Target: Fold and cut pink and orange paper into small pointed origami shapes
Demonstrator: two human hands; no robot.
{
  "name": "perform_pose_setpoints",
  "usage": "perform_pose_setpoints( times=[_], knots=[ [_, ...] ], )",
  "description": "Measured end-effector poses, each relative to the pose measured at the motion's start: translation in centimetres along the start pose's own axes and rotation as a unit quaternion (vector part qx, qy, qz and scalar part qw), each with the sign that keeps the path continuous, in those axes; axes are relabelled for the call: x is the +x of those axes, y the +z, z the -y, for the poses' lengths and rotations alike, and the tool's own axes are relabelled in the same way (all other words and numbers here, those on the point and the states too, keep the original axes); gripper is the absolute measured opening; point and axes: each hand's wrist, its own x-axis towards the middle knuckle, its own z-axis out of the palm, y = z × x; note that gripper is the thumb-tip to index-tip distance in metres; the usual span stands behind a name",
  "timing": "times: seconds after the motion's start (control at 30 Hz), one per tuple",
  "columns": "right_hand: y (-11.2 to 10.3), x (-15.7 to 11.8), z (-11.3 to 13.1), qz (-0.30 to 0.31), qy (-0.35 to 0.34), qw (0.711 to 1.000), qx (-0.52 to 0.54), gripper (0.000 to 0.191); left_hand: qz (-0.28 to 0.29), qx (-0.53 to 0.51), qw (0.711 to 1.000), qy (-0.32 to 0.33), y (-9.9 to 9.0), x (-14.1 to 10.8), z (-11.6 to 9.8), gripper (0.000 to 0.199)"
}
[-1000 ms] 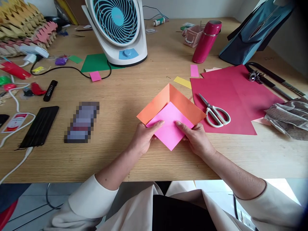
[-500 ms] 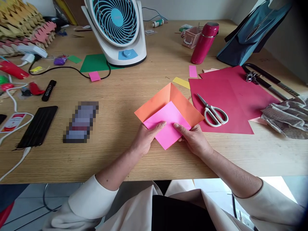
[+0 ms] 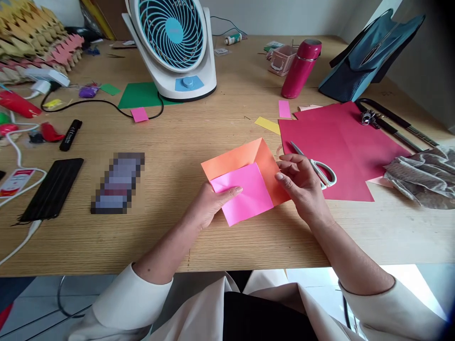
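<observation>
A pink paper square (image 3: 249,194) lies over a larger folded orange paper (image 3: 231,158), whose border shows along the top and right. My left hand (image 3: 216,201) grips both at their left side, thumb on the pink face and the other fingers hidden behind. At the orange paper's right edge, my right hand (image 3: 302,184) has its thumb and fingers apart and holds nothing; whether a fingertip touches the paper I cannot tell. White-handled scissors (image 3: 325,173) rest on a red sheet (image 3: 348,182) just beyond it, partly covered by that hand.
A fan (image 3: 181,71) stands at the back, with a pink bottle (image 3: 300,71) and a blue bag (image 3: 366,59) to its right. Leftward are a blurred phone-like object (image 3: 119,182), a black pouch-like item (image 3: 53,189) and cables. Crumpled grey cloth (image 3: 423,175) lies at the right.
My right hand has let go of the papers and moved right and up, its fingers spreading. The papers have turned and come down slightly in my left hand.
</observation>
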Motion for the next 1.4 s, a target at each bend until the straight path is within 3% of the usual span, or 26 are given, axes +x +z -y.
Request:
perform_pose_setpoints(
  times=[0.17,0.27,0.6,0.8,1.07,1.4],
  knots=[
    [0.2,-0.4,0.2,0.106,0.084,0.989,-0.065,0.029,0.034,0.012,0.999,-0.019,-0.2,-0.1,-0.1,0.051],
    [0.6,-0.6,-0.1,0.126,0.102,0.985,-0.063,0.031,0.052,0.012,0.998,-0.027,-0.4,-0.1,0.1,0.053],
    [0.5,-0.9,-0.4,0.136,0.095,0.982,-0.094,0.032,0.046,0.024,0.998,-0.033,-0.5,0.0,0.2,0.058],
    [0.4,-0.9,-0.5,0.136,0.09,0.982,-0.097,0.037,0.071,0.02,0.997,-0.024,-0.6,0.0,0.2,0.06],
    [0.6,-1.0,-0.7,0.121,0.106,0.985,-0.059,0.03,0.07,0.031,0.997,-0.032,-0.6,-0.1,0.2,0.058],
    [1.1,-1.2,-0.5,0.091,0.094,0.988,-0.084,0.034,0.061,0.021,0.997,-0.033,-0.8,0.0,0.4,0.059]
  ],
)
